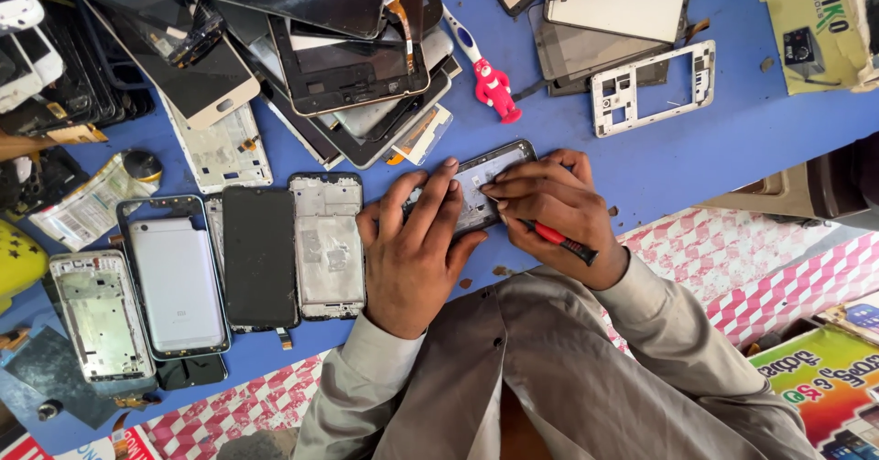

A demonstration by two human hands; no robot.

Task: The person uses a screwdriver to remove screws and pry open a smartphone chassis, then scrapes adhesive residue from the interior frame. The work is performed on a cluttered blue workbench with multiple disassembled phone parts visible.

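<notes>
Person seen from above, chest down. Wears a long-sleeved shirt of plain grey-brown woven cloth, loose and creased. Front placket runs down the middle of the chest, with one small dark button showing. Left sleeve point(371, 368) ends in a paler, lighter-grey cuff at the wrist; right sleeve point(678, 332) reaches the wrist, folds bunched along the forearm. Left hand point(417, 240) and right hand point(549, 204) bare: no rings, watch or gloves.

Your phone frame point(476, 190) looks like dull grey metal inside a glossy black rim; your screwdriver point(560, 240) has a smooth red plastic handle; the blue desk point(696, 149) is matt.
</notes>
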